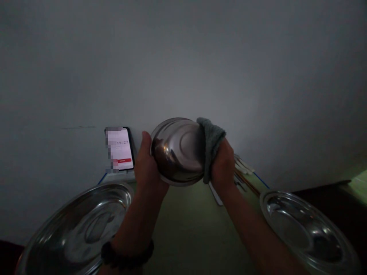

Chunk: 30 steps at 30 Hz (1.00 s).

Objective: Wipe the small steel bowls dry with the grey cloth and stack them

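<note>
Raised over the table is a shiny metal bowl, tilted so that its round underside faces me. My left hand grips the bowl's left rim, thumb up along the edge. A grey-green cloth covers the bowl's right side. Behind that cloth my right hand is closed, pressing it against the metal; its fingertips are hidden. A dark beaded band circles my left wrist.
A large metal basin stands at the left, and a shallower metal dish at the right. Chopsticks and other cutlery lie on the green table behind my right arm. A phone leans against the wall.
</note>
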### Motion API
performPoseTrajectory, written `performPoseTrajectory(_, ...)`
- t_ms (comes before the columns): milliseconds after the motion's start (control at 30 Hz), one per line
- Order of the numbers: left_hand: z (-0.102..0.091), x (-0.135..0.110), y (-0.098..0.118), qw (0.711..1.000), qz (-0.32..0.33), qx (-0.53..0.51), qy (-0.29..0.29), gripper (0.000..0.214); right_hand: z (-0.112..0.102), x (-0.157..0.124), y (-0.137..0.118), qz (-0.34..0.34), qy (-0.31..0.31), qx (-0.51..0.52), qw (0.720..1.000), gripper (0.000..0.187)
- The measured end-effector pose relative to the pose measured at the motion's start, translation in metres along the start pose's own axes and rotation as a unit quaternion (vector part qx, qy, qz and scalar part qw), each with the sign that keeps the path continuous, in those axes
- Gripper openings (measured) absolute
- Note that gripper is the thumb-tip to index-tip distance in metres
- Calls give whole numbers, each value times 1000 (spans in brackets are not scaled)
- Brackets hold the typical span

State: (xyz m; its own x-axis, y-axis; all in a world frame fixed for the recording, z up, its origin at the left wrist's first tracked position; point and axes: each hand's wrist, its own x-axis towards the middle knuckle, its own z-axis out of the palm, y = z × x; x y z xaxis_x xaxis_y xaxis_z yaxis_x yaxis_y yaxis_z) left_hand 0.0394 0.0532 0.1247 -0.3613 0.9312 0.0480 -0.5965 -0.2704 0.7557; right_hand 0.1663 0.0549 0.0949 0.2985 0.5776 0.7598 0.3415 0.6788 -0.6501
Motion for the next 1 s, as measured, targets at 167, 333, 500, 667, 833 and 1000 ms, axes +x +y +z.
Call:
performPoseTrajectory(167, 8, -4, -14, 990, -83, -108, 34, 42, 32, -26, 12, 53, 65, 24, 996, 41)
performPoseTrajectory(333, 9, -9, -15, 989, -82, -90, -82, 46, 32, -37, 10, -127, 48, -107, 985, 45)
performPoseTrajectory(500, 5, -14, -20, 994, -66, 69, -55, 44, 21, -28, -2, -205, -1, -178, 962, 50)
performPoseTrajectory(667, 2, -16, -18, 942, 62, 310, -115, 53, 12, -12, -1, -139, -47, -76, 986, 36)
performPoseTrajectory(833, -3, -7, -4, 851, 152, 458, -208, 51, -5, 6, 6, 0, -6, -23, 1000, 31)
performPoseTrajectory(1000, -8, -8, 9, 827, 190, 473, -237, 43, -19, 14, -2, -17, -34, 5, 999, 27)
